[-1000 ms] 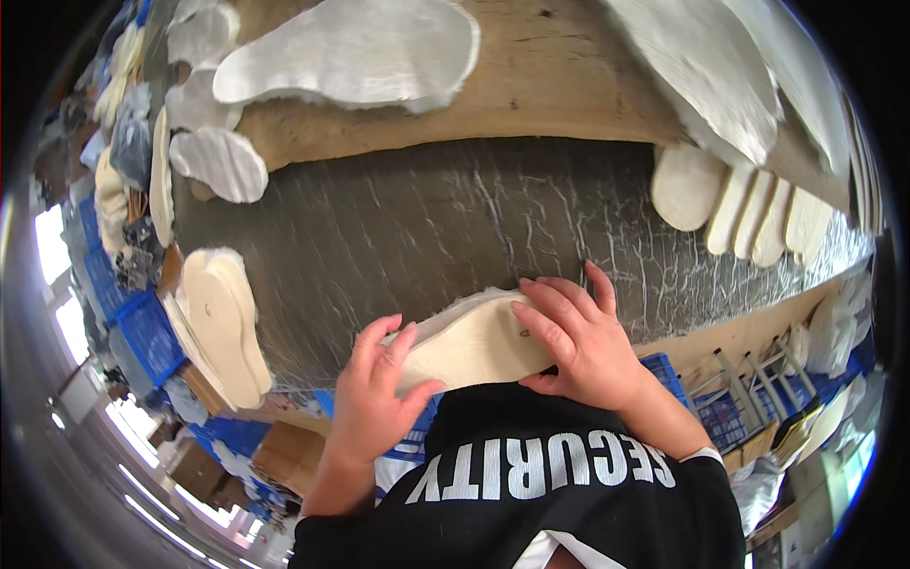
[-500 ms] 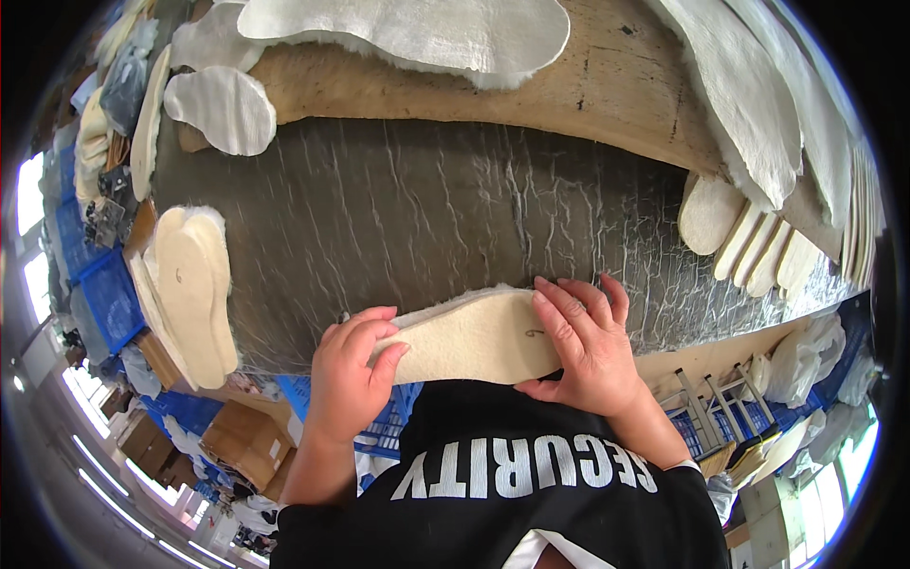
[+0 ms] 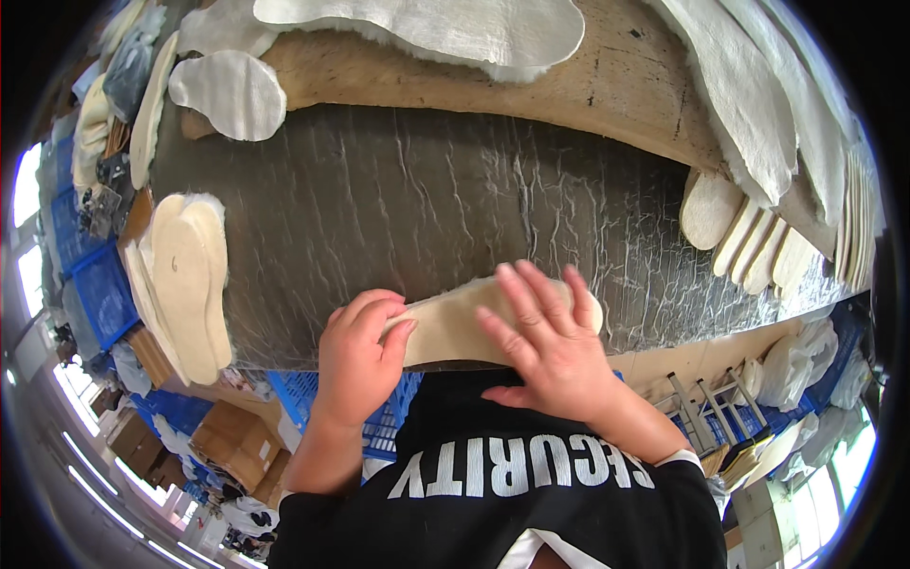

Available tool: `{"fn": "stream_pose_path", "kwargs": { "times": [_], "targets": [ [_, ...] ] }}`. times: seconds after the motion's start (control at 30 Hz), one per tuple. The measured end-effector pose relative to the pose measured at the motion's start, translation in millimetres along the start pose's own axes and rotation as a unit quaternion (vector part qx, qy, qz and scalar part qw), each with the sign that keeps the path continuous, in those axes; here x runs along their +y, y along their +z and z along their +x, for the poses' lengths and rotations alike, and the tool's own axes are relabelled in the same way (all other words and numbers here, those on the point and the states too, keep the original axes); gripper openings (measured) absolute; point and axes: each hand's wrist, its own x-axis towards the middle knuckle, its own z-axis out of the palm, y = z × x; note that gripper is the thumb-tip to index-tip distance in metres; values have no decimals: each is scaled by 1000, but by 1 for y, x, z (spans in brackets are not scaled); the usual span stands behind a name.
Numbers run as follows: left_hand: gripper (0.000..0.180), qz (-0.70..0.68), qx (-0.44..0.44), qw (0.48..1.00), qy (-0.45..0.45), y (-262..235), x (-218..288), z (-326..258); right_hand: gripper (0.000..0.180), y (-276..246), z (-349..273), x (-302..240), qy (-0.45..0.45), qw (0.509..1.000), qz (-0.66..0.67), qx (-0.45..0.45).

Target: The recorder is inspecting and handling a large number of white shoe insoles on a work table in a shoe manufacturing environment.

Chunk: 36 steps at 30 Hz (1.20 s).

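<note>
A cream felt insole [image 3: 445, 328] with a fuzzy white edge lies along the near edge of the dark, creased table top [image 3: 408, 209]. My left hand [image 3: 362, 353] grips its left end between thumb and bent fingers. Over the right half, my right hand [image 3: 550, 349] is spread with its fingers stretched out, slightly blurred. It covers part of the insole, whose rounded right end shows past the fingers. Whether the right palm presses on the felt I cannot tell.
At the left edge sits a stack of cream insoles [image 3: 187, 284]. Several more insoles [image 3: 758, 251] lie fanned at the right. Behind is a brown board [image 3: 408, 81] bearing large white fleece pieces [image 3: 445, 28]. Below the table are blue crates [image 3: 384, 427] and cardboard boxes [image 3: 232, 441].
My right hand has loosened from the insole's right end and spread flat above it, moving left. The insole has shifted slightly right and away from me. My left hand keeps its pinch.
</note>
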Motion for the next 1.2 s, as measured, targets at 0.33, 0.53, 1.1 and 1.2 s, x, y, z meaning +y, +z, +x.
{"fn": "stream_pose_path", "kwargs": {
  "times": [0.33,0.53,1.1,1.2],
  "targets": [
    [28,-219,32,971,-90,-24,-39,-25,89,6,16,-3,27,998,-43,31],
    [21,-402,47,906,-125,-22,-34,-35,89,18,48,-41,-79,996,16,35],
    [18,-464,-10,854,-236,-24,-84,-61,82,63,73,-78,-122,986,88,77],
    [16,-446,-10,864,-233,-22,-85,-61,82,66,73,-78,-119,987,79,68]
  ]
}}
